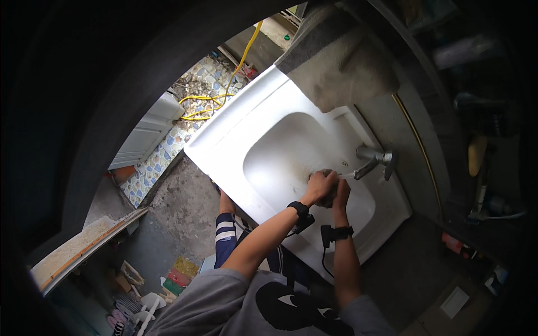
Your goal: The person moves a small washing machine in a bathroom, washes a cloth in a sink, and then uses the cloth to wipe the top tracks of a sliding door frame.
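A white ceramic washbasin (269, 164) lies before me, with a metal faucet (374, 161) at its right side. Both my hands are close together over the bowl, just left of the faucet's spout, where a thin stream of water seems to reach them. My left hand (324, 185) is bent around a dark, wet item that I cannot identify. Against the same item, on its right, is my right hand (341, 194), its fingers curled and partly hidden. Greyish dirt marks the bowl beside my left hand. Black straps with small devices circle both wrists.
A grey and dark cloth (349, 63) hangs over the basin's far corner. Beyond the left edge, a yellow hose (201, 98) lies on pebble-patterned flooring near a white door (151, 130). Toothbrushes and other items are on the dim right. Clutter stands on the floor at lower left.
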A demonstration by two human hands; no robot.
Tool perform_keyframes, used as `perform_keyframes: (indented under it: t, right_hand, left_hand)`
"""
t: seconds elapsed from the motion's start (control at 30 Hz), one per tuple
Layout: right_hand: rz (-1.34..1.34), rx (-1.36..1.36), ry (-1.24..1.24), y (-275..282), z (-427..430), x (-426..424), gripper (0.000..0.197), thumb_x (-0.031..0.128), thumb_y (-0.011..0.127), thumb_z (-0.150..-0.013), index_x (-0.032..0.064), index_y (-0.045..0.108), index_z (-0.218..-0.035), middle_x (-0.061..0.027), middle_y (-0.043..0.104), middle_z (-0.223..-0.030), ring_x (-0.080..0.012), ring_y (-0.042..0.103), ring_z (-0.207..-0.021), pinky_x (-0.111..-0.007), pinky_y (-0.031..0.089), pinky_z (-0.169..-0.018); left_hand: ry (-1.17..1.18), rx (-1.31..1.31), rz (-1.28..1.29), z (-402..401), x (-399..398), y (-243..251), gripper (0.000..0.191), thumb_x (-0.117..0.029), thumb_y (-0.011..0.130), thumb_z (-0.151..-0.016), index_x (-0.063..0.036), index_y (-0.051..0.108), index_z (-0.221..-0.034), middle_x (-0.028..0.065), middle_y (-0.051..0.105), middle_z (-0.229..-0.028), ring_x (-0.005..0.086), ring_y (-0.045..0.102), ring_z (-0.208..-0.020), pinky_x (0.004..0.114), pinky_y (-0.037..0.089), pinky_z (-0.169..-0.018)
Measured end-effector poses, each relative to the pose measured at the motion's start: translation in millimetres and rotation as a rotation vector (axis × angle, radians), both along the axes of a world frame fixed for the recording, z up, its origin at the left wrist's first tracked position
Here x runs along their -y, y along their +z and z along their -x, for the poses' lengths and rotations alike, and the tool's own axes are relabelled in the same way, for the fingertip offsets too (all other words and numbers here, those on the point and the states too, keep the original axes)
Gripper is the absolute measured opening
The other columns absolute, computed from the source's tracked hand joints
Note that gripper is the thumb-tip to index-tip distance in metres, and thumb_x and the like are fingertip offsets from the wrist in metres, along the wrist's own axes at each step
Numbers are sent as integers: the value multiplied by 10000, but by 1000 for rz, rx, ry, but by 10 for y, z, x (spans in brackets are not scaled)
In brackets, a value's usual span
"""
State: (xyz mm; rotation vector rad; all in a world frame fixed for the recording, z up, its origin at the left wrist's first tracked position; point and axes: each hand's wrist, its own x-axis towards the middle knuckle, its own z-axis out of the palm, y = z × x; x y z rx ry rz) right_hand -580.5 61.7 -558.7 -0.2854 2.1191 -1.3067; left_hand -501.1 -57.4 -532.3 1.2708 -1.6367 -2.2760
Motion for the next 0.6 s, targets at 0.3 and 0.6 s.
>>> perform_keyframes:
  t: [0.3,0.6]
  right_hand:
    - [425,747,-169,885,-278,87,533,471,461,-994,132,439,-1406,-63,515,-1379,-221,497,-1262,-359,451,-994]
    - [-32,301,-312,-92,-52,69,391,308,536,-903,-39,637,-1050,-85,663,-994,-222,629,-920,-360,499,-780]
  left_hand:
    - [-102,-290,743,-244,-124,416,757,-408,718,-749,-22,400,-1318,230,419,-1248,455,475,-1155,526,435,-962]
    - [-33,46,319,-131,-122,68,479,-441,516,-878,14,663,-847,232,671,-784,451,630,-783,488,502,-762]
